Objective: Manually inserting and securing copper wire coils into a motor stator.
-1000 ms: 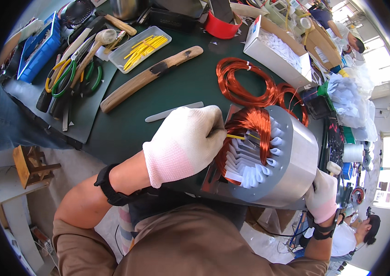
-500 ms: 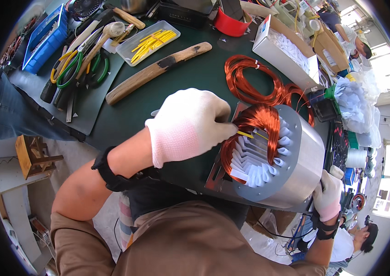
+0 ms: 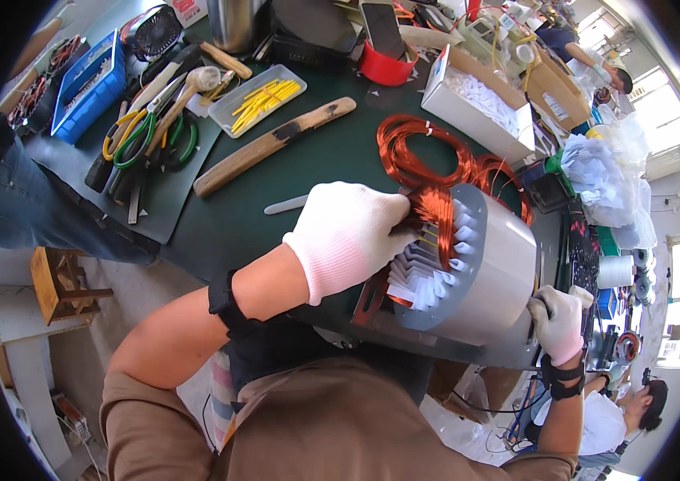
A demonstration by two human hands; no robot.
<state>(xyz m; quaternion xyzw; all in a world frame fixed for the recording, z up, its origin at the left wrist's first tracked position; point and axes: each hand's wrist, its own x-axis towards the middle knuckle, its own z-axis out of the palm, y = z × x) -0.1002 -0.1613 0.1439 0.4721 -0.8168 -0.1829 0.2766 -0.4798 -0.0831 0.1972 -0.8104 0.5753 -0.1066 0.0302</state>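
Closely bunched, the knit-gloved fingertips of my left hand (image 3: 352, 232) meet at the mouth of the stator (image 3: 500, 268), beside its copper winding (image 3: 438, 210); I cannot tell what they pinch, since the glove hides it. My right hand (image 3: 562, 321) curls at the stator's far end, its clamp on the rim unclear. The stator, a smooth, dull metal barrel, lies on its side at the edge of the green bench (image 3: 223, 228), folded white liners (image 3: 434, 290) fanning round its bore. Beyond it sit glossy wire loops (image 3: 386, 152) and a worn, rounded wooden stick (image 3: 276, 144).
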